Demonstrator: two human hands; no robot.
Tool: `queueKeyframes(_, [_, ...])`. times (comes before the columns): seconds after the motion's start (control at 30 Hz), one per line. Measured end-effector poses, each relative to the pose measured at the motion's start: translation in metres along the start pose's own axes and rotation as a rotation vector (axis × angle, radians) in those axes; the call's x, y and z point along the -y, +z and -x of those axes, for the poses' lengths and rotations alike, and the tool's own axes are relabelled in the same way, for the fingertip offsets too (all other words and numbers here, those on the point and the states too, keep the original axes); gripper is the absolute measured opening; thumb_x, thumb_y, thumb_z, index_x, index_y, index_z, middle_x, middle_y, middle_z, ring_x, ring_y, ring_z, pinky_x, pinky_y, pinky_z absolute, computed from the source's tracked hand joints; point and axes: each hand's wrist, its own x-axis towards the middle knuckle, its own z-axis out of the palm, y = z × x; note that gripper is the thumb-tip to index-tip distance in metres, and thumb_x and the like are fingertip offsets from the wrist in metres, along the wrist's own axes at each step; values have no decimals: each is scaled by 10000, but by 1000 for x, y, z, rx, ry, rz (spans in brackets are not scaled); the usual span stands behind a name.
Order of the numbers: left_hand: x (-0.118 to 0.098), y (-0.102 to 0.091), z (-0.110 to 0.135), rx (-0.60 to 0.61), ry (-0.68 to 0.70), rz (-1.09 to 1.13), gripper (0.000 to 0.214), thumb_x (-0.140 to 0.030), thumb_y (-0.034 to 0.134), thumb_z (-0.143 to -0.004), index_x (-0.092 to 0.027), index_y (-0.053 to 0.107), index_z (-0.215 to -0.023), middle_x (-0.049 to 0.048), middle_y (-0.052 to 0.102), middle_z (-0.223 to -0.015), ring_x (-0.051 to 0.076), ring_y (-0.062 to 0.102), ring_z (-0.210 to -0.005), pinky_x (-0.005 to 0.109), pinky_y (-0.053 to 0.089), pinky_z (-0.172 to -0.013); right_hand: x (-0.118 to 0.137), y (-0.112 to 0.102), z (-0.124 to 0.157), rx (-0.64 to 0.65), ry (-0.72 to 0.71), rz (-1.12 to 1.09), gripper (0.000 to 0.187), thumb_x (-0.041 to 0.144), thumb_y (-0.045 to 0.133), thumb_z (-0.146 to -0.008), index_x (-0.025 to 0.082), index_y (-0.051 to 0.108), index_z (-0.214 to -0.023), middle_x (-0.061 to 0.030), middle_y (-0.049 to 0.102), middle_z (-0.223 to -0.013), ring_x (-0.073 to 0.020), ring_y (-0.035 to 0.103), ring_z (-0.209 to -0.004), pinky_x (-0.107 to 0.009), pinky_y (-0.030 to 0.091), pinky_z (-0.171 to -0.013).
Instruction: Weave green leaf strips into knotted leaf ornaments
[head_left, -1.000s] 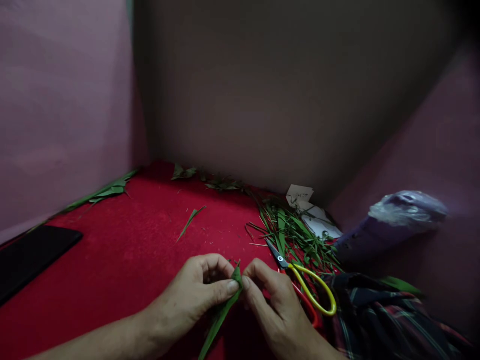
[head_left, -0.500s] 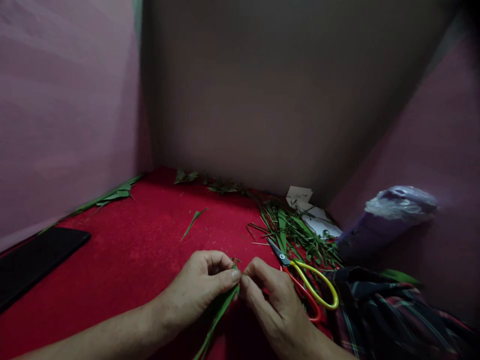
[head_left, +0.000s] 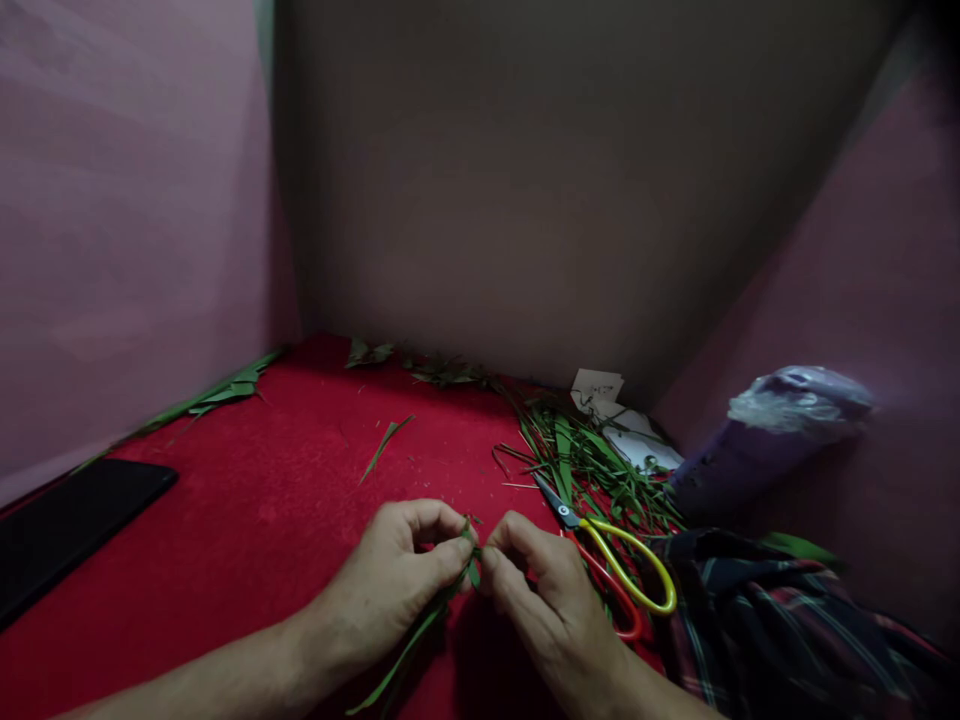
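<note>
Red table [head_left: 247, 500]: fills the lower half of the view in dim light; near edge cut off by the frame.
Plaid cloth [head_left: 787, 620], lower right: dark, runs out of frame.
Black flat slab [head_left: 67, 520], far left: cut by the frame edge; its kind cannot be told.
Purple object [head_left: 750, 450], right, with crumpled clear wrap on top: blurred, not identifiable.
Pile of green leaves [head_left: 592, 455], right of centre towards the back of the table: single pieces hard to separate.
Left hand [head_left: 390, 585] and right hand [head_left: 555, 610]: meet at lower centre; forearms cut off by the bottom edge.
Scissors [head_left: 619, 565], yellow and red handles: lie just beside the right hand, red loop partly hidden behind it.
Leaf strip [head_left: 409, 643]: upper end clamped between thumb and forefinger of both hands, fingers [head_left: 450, 558] pressed together on it. They mostly hide the tip. Lower end trails over the table towards the bottom edge.
</note>
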Motion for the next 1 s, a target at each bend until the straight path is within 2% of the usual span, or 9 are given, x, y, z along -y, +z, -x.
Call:
queueKeyframes(0.13, [-1,1,1,-10,12,-27,186,-305,633,-726,-124,603,-694,-14,542,-570,87,459,-502,220,358,-484,2,0,-1,-4,-55,-12,233,211,405,-859,195,392,-628,52,388,-548,-88,367,-489,-216,286,-480])
queueKeyframes(0.33, [-4,1,1,-12,25,-79,172,-293,632,-729,-127,606,-691,-10,553,-586,95,476,-523,229,370,-510,3,0,1,-1,-60,1,221,202,392,-857,198,385,-636,47,384,-557,-93,371,-494,-228,279,-484])
queueKeyframes(0.53, [-1,-2,-1,4,29,25,208,-326,667,-726,-129,601,-711,-26,551,-596,75,435,-526,208,337,-505,4,-1,-1,-18,46,-34,231,236,381,-857,202,397,-629,38,404,-544,-106,384,-500,-234,295,-485])
queueKeyframes(0.7, [-5,-2,0,28,-21,102,282,-351,746,-636,-123,600,-716,-30,555,-591,76,439,-528,208,335,-510,7,-3,-2,-23,55,-44,247,254,382,-858,201,401,-618,40,395,-537,-105,379,-497,-232,298,-482])
queueKeyframes(1.0, [-12,-2,0,41,-60,87,292,-348,754,-624,-127,635,-774,-2,610,-685,111,506,-627,231,379,-599,3,-2,-2,-46,16,-24,240,245,390,-853,198,397,-618,41,404,-540,-101,387,-496,-233,295,-490])
